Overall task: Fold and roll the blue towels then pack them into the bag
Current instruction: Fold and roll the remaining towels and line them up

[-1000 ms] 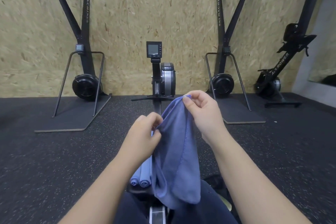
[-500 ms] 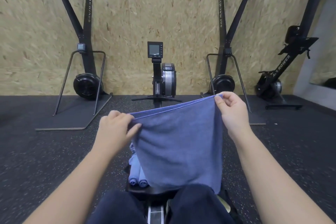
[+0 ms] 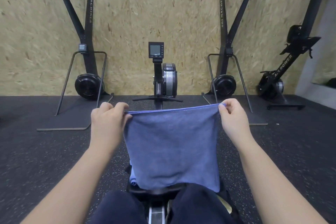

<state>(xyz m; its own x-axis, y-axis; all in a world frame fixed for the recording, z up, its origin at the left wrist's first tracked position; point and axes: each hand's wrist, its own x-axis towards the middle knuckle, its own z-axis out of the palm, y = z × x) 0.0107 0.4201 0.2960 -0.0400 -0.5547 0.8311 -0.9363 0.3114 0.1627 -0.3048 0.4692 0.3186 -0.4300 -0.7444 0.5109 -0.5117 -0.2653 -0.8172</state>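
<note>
Two hands: left hand, right hand pinch top corners of square, nubby blue towel; fingers curled, towel hanging flat, taut.

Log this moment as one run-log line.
left hand: pinches towel corner | right hand: pinches other corner | blue towel: spread, hanging | rolled towels: behind it

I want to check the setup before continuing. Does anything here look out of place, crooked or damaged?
Nothing stands out. The left hand and right hand pinch the top corners of the blue towel, which hangs flat and nearly level. A rolled towel peeks out behind it, lower left.
</note>
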